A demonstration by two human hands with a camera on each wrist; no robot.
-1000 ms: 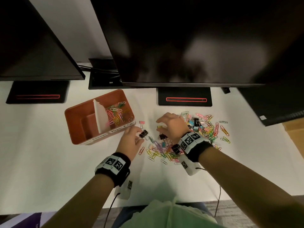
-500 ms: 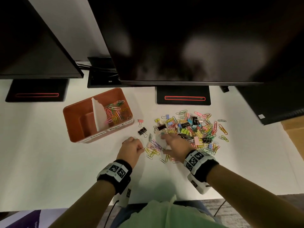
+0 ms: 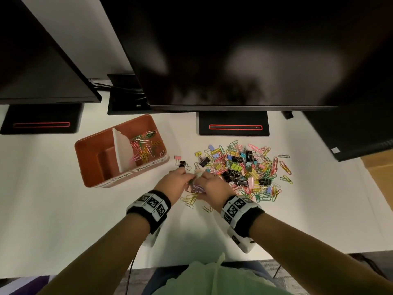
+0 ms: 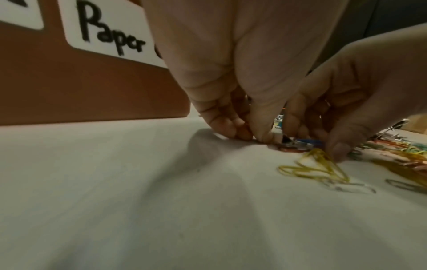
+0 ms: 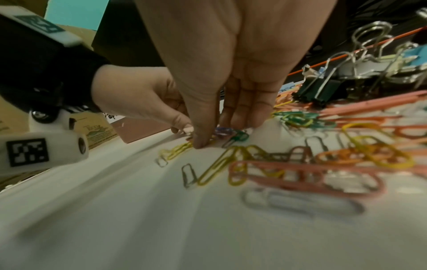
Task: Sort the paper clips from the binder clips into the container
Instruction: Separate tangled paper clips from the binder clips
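White desk [image 3: 63,209]: left hand [image 3: 177,184] and right hand [image 3: 214,185] pinch paper clips [image 5: 221,135] at their fingertips; container [image 3: 93,165] sits beyond the left hand. Risk: snagged clips dragging binder clips [image 3: 236,169] along.

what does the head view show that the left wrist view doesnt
Only the head view shows inside the brown divided container: coloured paper clips in its right compartment, plus the whole mixed pile of clips and black monitors. Only the left wrist view reads the handwritten white "Paper" label up close. Both show the left hand and right hand meeting at the pile's near-left edge on the white table.
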